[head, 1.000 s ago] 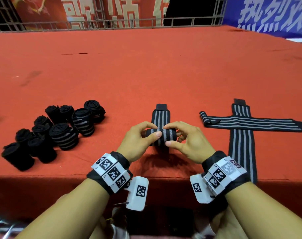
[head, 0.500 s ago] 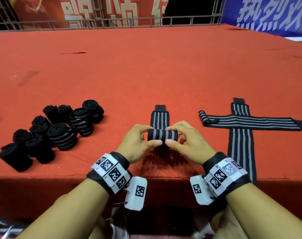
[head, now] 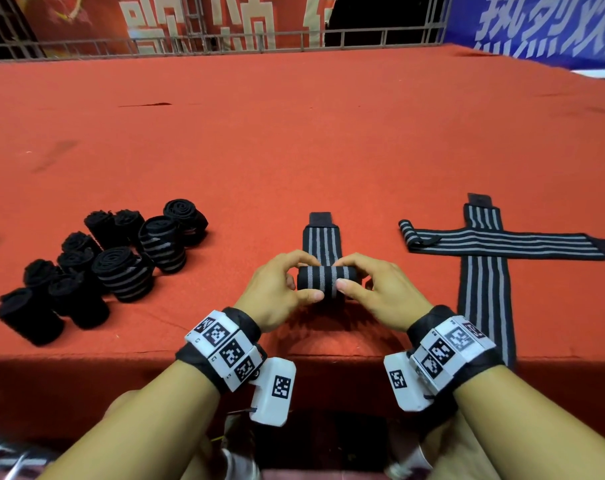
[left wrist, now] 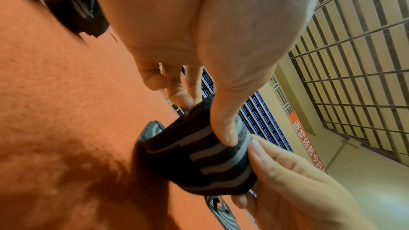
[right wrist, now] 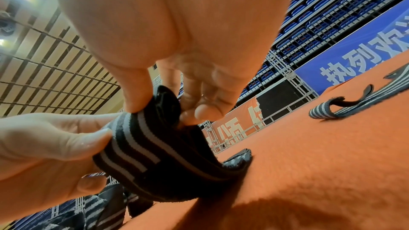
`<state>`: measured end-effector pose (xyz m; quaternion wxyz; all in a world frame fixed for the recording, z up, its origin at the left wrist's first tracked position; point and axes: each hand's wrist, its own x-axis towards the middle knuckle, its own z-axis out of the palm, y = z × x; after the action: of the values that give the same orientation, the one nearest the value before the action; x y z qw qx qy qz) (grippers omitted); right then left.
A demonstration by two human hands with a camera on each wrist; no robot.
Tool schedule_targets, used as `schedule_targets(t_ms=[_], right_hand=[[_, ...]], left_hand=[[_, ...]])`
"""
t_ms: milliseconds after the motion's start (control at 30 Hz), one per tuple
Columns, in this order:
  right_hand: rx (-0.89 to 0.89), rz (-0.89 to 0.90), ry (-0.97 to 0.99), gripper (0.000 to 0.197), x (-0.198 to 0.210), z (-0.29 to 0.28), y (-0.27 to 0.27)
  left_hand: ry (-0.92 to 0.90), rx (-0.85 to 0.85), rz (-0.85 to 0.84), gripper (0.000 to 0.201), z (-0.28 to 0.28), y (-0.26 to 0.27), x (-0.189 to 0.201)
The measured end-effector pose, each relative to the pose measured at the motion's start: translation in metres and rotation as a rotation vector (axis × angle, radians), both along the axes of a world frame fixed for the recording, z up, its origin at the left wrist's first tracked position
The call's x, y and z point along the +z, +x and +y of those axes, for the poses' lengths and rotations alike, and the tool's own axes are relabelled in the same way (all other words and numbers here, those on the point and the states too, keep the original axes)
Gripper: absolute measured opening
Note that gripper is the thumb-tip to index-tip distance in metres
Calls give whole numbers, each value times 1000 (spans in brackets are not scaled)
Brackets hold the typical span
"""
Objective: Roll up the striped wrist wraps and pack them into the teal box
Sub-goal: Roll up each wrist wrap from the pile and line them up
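**Both hands pinching a half-rolled wrist wrap near the table's front edge**

I am watching from the head camera as the left hand [head: 278, 292] and the right hand [head: 380, 292] are meeting over the striped wrist wrap [head: 323, 280], which is sitting near the front edge of the red table [head: 294, 140]. The rolled part is lying crosswise between the two hands, and the unrolled tail [head: 321, 237] is stretching flat away from me, ending in a dark tab.

On the left wrist view, the left thumb [left wrist: 223, 123] is pressing on top of the roll [left wrist: 205, 160] while the fingers are curling behind it, so that hand is gripping one end. On the right wrist view, the right thumb [right wrist: 135, 97] is pinching down on the roll [right wrist: 159, 156] and the fingers [right wrist: 205, 111] are curling at its end face; the grip is closed on the wrap too.

To the left, a cluster of finished rolls [head: 121, 261] is standing on the cloth, well apart from the hands. To the right, two flat wraps [head: 484, 258] are lying crossed over each other, one hanging over the table edge. I am not seeing the teal box in any view. Banners and a metal railing [head: 225, 39] are running behind the table.
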<state>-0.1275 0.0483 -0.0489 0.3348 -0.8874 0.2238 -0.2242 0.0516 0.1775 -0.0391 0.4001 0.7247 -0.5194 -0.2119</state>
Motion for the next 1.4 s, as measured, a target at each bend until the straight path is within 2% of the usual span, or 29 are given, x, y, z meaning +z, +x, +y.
schedule_targets(t_ms=[200,300,367,533,767,867,1000,1133,1233,1400], right_hand=[[10,-10,19,25,-2,0,3],[33,-23,10,48,-3,0,1],[47,-18,-16,56,-3,-1,1],[33,-23,-48,41,-5,-2,2],[-4,-33,32,31,-11,-4,5],[0,-33,78,29,-15,-3,4],[-1,-5,67,28,-20,-2,3],[-2,44,73,55,-25,-3,3],[-6,105,51,56,-28,-2,6],[-22,221,35,44,-31,-4,8]], left_hand=[[27,-14,2,20,-4,4,-4],[40,-4,12,18,-5,6,-11],[54,1,22,19,-5,8,-15],[64,13,37,19,-5,7,-15],[35,-17,5,54,-2,3,-13],[18,5,15,50,-5,3,-16],[93,-18,15,38,-8,4,-20],[155,-20,34,28,-12,7,-26],[227,-30,26,23,-14,8,-30],[214,-52,-39,46,-11,6,-34]])
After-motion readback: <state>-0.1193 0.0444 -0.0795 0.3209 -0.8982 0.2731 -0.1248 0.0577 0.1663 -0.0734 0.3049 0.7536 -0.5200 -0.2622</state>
